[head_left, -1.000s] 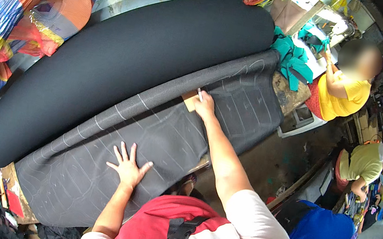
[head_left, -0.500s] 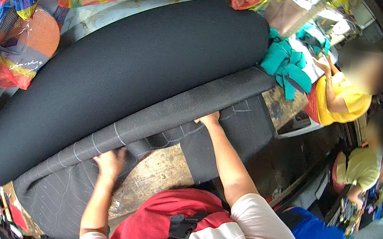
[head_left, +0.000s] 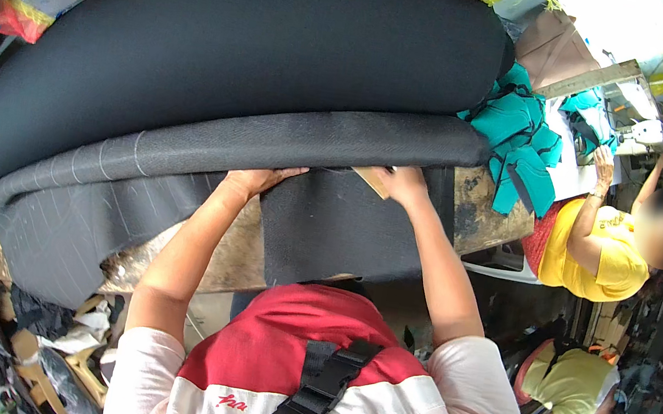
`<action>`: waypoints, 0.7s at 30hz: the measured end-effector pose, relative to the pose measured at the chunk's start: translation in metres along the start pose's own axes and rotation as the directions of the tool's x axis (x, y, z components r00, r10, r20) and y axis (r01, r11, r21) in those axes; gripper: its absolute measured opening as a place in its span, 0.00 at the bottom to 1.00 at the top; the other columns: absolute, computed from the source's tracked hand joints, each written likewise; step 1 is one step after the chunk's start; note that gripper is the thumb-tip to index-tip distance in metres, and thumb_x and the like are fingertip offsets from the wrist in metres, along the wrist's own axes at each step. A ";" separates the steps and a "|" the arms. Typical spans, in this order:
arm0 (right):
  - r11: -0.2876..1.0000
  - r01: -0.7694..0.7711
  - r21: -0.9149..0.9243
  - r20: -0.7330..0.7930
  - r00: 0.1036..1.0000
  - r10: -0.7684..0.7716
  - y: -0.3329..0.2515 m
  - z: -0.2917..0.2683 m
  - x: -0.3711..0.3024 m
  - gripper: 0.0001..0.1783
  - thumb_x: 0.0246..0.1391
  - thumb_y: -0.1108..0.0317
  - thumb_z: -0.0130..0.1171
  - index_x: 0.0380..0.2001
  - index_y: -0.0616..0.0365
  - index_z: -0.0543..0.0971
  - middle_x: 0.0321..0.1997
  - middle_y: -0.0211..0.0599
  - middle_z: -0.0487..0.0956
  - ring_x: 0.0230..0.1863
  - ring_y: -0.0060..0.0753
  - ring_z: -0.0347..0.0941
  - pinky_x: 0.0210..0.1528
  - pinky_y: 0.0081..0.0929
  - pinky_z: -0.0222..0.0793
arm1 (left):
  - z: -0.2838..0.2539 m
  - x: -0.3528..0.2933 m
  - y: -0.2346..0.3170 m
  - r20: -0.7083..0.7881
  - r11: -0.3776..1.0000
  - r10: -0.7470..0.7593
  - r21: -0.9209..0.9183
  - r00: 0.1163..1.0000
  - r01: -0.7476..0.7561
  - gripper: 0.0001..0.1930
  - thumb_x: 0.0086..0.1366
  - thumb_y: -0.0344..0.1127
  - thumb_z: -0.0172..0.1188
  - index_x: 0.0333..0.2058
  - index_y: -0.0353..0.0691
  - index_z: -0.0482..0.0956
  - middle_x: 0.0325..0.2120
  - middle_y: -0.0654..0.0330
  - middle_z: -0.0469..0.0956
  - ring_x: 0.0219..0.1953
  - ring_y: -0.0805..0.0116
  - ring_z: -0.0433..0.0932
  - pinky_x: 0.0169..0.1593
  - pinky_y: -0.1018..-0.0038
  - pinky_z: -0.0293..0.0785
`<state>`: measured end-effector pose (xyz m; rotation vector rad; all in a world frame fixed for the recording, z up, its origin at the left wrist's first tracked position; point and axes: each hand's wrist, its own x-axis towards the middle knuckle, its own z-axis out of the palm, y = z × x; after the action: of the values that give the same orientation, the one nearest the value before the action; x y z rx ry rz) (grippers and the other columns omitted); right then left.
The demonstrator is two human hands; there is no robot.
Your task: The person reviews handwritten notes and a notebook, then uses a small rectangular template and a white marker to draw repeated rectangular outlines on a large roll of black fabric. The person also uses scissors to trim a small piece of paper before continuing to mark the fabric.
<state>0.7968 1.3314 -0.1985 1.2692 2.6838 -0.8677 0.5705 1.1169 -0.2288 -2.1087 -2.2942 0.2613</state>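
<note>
A long roll of dark grey fabric (head_left: 298, 144) with chalk lines on its left part lies across the table. My left hand (head_left: 258, 181) rests at the roll's lower edge, its fingers stretched flat to the right on the fabric. Farther right, my right hand (head_left: 406, 186) is closed on a flat tan piece (head_left: 371, 180), card or thin wood; I cannot tell which. The tan piece lies tilted against the roll's edge. Below both hands a flat stretch of dark fabric (head_left: 336, 233) covers the table, and a loose chalk-marked flap (head_left: 78, 242) hangs at the left.
Behind lies a big black roll (head_left: 246, 31). Teal cut pieces (head_left: 530, 138) are heaped at the right end of the worn wooden table (head_left: 481, 208). A person in yellow (head_left: 600, 247) sits by a sewing machine (head_left: 647, 132); another person (head_left: 571, 384) bends below. Scraps (head_left: 44, 353) pile at lower left.
The view has shifted, with the table's contents now differently placed. My left hand has moved right along the roll's edge and lies flat. The tan piece in my right hand now shows clearly.
</note>
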 end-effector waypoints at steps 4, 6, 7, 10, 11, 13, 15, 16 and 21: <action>0.899 0.207 -0.385 -0.397 0.843 -0.364 0.070 -0.006 0.011 0.29 0.48 0.49 0.57 0.49 0.57 0.74 0.53 0.50 0.72 0.57 0.50 0.66 0.58 0.38 0.60 | 0.041 0.020 0.023 0.146 0.517 0.227 0.819 0.963 -0.247 0.31 0.61 0.59 0.49 0.58 0.48 0.64 0.57 0.56 0.65 0.62 0.56 0.58 0.66 0.68 0.48; 0.964 0.199 -0.177 -0.576 0.773 -0.265 0.079 -0.002 0.036 0.30 0.45 0.49 0.60 0.46 0.61 0.75 0.49 0.53 0.75 0.54 0.52 0.68 0.56 0.39 0.62 | 0.044 0.031 0.029 0.000 0.966 0.005 0.257 1.000 -0.004 0.31 0.60 0.58 0.50 0.58 0.47 0.65 0.56 0.55 0.65 0.62 0.56 0.58 0.66 0.68 0.49; 0.956 0.237 -0.172 -0.464 0.837 -0.291 0.081 -0.001 0.035 0.30 0.45 0.50 0.60 0.46 0.62 0.75 0.49 0.52 0.75 0.53 0.51 0.69 0.55 0.38 0.62 | 0.042 0.037 0.029 -0.024 0.994 -0.102 -0.038 0.995 0.101 0.31 0.60 0.58 0.51 0.57 0.47 0.65 0.56 0.55 0.66 0.61 0.55 0.59 0.66 0.67 0.49; 0.989 0.143 -0.026 -0.021 0.989 -0.144 0.067 -0.024 0.026 0.28 0.45 0.53 0.62 0.44 0.63 0.75 0.49 0.50 0.75 0.50 0.48 0.71 0.54 0.37 0.64 | 0.029 0.047 0.022 -0.009 0.882 -0.267 -0.405 0.964 0.241 0.31 0.59 0.57 0.53 0.57 0.46 0.65 0.56 0.55 0.66 0.60 0.55 0.60 0.65 0.67 0.50; 0.995 0.098 0.004 0.136 0.986 -0.098 0.056 -0.037 0.021 0.27 0.45 0.53 0.62 0.44 0.63 0.75 0.49 0.49 0.76 0.49 0.47 0.72 0.53 0.36 0.65 | 0.025 0.047 0.018 -0.005 0.854 -0.296 -0.449 0.955 0.262 0.31 0.59 0.57 0.53 0.57 0.46 0.66 0.55 0.54 0.66 0.60 0.55 0.60 0.65 0.67 0.51; 0.990 0.130 0.055 0.383 0.913 -0.141 0.031 -0.050 -0.001 0.24 0.45 0.56 0.63 0.40 0.63 0.76 0.46 0.47 0.77 0.44 0.46 0.74 0.48 0.35 0.68 | 0.019 0.045 0.012 0.003 0.806 -0.336 -0.516 0.942 0.289 0.31 0.58 0.56 0.54 0.56 0.46 0.66 0.55 0.54 0.67 0.59 0.54 0.61 0.64 0.67 0.52; 0.963 0.264 0.051 0.365 0.893 -0.265 0.011 -0.049 -0.042 0.17 0.43 0.61 0.62 0.36 0.59 0.77 0.40 0.43 0.78 0.35 0.47 0.76 0.38 0.36 0.71 | 0.017 0.040 0.007 0.009 0.768 -0.365 -0.563 0.931 0.306 0.32 0.57 0.56 0.56 0.56 0.45 0.66 0.54 0.54 0.67 0.59 0.54 0.61 0.64 0.67 0.53; 0.940 0.341 0.016 0.248 0.909 -0.334 0.000 -0.040 -0.061 0.13 0.42 0.65 0.61 0.34 0.56 0.77 0.37 0.40 0.79 0.32 0.48 0.76 0.33 0.38 0.72 | 0.017 0.036 0.008 0.008 0.749 -0.376 -0.587 0.927 0.309 0.32 0.57 0.56 0.56 0.56 0.45 0.66 0.54 0.54 0.67 0.59 0.54 0.62 0.64 0.67 0.53; 0.748 0.661 -0.061 0.044 0.750 -0.660 -0.035 0.021 -0.114 0.15 0.35 0.67 0.62 0.32 0.50 0.77 0.28 0.33 0.73 0.27 0.42 0.75 0.28 0.35 0.71 | 0.011 0.027 0.021 -0.005 0.706 -0.414 -0.633 0.910 0.318 0.32 0.56 0.54 0.59 0.55 0.44 0.67 0.53 0.53 0.68 0.57 0.53 0.64 0.63 0.66 0.55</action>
<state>0.8430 1.2239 -0.1693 0.2389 3.1405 -0.7918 0.5879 1.1440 -0.2451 -1.6762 -2.8994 -0.7448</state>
